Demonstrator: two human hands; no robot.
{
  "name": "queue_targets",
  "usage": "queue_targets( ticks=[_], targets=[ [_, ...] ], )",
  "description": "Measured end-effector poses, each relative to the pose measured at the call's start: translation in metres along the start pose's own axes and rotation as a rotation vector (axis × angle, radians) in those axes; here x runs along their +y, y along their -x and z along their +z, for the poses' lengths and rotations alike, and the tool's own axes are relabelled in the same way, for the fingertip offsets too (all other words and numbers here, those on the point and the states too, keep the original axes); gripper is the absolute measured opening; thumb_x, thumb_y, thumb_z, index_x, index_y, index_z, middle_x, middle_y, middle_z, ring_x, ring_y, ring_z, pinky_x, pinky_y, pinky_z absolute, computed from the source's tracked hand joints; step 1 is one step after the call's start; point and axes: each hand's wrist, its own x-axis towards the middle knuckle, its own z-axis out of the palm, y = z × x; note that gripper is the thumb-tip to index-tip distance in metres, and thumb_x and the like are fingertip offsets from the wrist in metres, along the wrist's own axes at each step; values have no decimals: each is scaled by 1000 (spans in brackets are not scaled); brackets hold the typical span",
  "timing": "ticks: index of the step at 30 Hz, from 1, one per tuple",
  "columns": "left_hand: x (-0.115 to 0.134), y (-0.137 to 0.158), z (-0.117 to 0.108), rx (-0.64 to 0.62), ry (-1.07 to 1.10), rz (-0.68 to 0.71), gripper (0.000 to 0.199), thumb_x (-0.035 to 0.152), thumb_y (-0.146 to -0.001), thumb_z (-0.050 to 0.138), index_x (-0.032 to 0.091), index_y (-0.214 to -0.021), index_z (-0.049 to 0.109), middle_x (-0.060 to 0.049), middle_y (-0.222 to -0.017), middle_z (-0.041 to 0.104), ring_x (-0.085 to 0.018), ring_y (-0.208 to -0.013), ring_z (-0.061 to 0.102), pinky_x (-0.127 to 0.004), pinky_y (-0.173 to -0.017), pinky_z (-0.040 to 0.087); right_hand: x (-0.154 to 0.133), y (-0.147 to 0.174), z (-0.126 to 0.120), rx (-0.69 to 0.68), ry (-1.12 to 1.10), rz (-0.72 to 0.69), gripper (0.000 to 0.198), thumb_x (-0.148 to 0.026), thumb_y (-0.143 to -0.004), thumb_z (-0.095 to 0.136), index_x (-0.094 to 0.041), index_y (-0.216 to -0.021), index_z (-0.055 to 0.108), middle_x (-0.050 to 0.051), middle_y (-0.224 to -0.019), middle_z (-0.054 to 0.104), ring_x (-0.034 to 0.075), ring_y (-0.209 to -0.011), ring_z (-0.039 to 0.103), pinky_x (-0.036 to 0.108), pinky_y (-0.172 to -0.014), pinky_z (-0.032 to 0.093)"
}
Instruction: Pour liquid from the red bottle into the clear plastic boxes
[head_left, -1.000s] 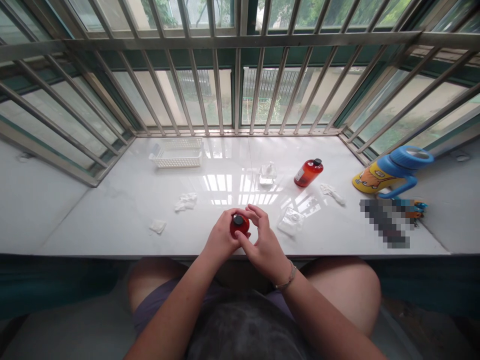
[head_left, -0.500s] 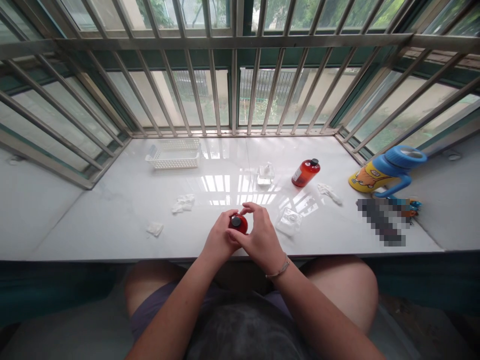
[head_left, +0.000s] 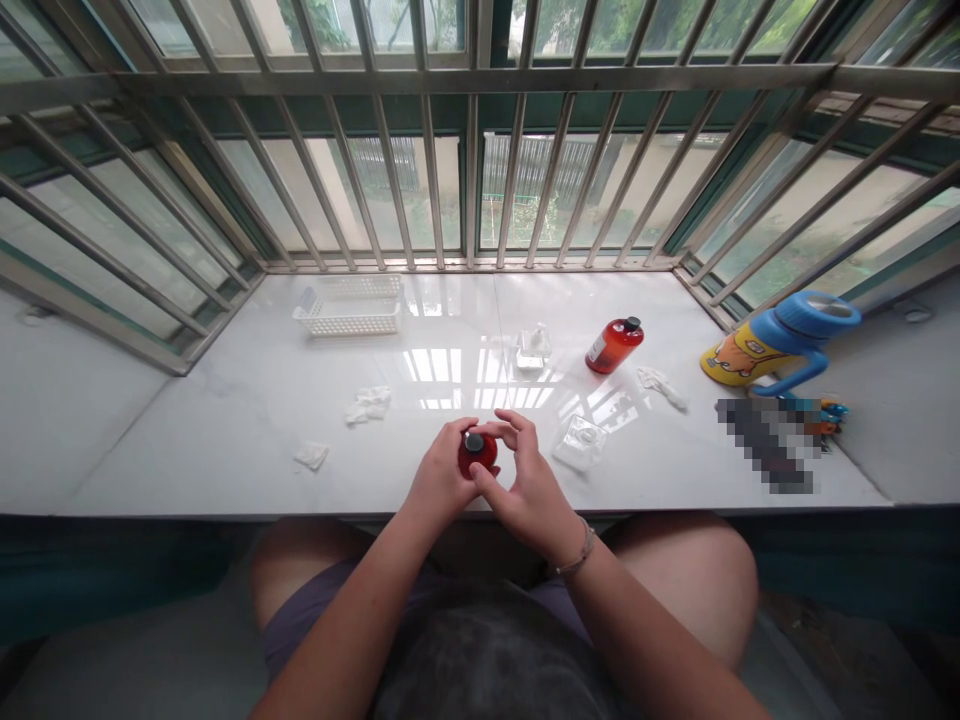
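Observation:
A red bottle (head_left: pixel 480 459) with a black cap (head_left: pixel 474 441) stands between my hands near the front edge of the white counter. My left hand (head_left: pixel 441 468) is wrapped round its left side, some fingers hidden behind it. My right hand (head_left: pixel 525 480) curves round the right side. Its thumb lies against the near side of the bottle, and a forefinger reaches across by the cap, with another finger raised. To the right of my right hand lies a clear, square plastic piece (head_left: pixel 580 443).
A second red bottle (head_left: pixel 615 346) and a clear square container (head_left: pixel 533 348) stand farther back. Crumpled white tissues (head_left: pixel 368 405) lie on the counter (head_left: pixel 225 440). At the back left is a white basket (head_left: pixel 352 322). On the right stands a blue and yellow flask (head_left: pixel 757 345); window bars close the back.
My right thumb has drawn back from beside the cap to the bottle's near side. The right forefinger has come across toward the cap. The left hand keeps its hold.

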Motion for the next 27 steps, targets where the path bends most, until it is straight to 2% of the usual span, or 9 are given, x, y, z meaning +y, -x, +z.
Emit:
queue_targets(
  ticks=[2,4,6,8,11,13,20,23,27],
  targets=[
    [0,0,0,5,-1,-9,67,27,-80,87,29,-139,56,-7,-132,69,-28,-119,71,-45,-103,59,0,0,0,52,37,10,58,-31,-96,69,-26,-145,38,12,-129,65,29,-126,66,58,-117,51],
    [0,0,0,7,-12,-11,68,27,-79,87,29,-139,56,-7,-133,69,-28,-120,71,-46,-103,59,-1,0,1,71,36,1,59,-31,-96,69,-26,-145,38,13,-133,63,30,-130,64,58,-119,50],
    [1,0,0,6,-20,-9,67,28,-80,87,28,-139,56,-8,-133,69,-29,-120,71,-46,-103,59,-1,0,1,15,4,-19,65,-28,-96,68,-27,-151,32,14,-142,61,29,-141,58,57,-125,45],
    [2,1,0,-8,-11,-8,65,27,-80,86,28,-138,56,-8,-133,69,-28,-119,72,-46,-103,59,-1,0,2,-11,10,-26,64,-27,-95,68,-27,-150,33,14,-140,62,29,-139,60,56,-123,47],
    [5,2,2,-20,22,-9,63,26,-80,86,28,-137,57,-8,-131,70,-29,-117,72,-46,-102,60,0,-1,3,77,89,-37,53,-29,-94,70,-25,-139,42,14,-133,61,31,-129,64,57,-116,53],
    [7,2,3,-18,35,-9,63,26,-80,85,28,-137,58,-8,-130,70,-28,-116,72,-45,-101,60,0,-1,4,103,105,-58,55,-29,-94,70,-25,-141,42,16,-138,58,32,-134,61,57,-118,52],
    [10,1,3,-38,75,-19,49,20,-82,81,28,-127,64,-6,-126,72,-25,-110,73,-41,-95,60,2,-1,5,34,77,-74,61,-25,-98,67,-29,-152,37,15,-146,62,30,-136,64,55,-119,53],
    [10,1,3,-31,59,-19,51,20,-82,80,29,-129,63,-4,-121,72,-24,-105,73,-40,-92,60,5,-4,2,-6,92,-120,65,-22,-96,66,-29,-154,37,14,-146,62,30,-135,64,54,-117,55],
    [9,1,4,-26,24,15,54,21,-83,79,29,-134,62,-6,-126,71,-25,-111,72,-42,-97,59,7,-12,1,-43,99,-142,66,-23,-94,69,-28,-153,38,14,-141,61,30,-129,66,53,-112,58]
  ],
)
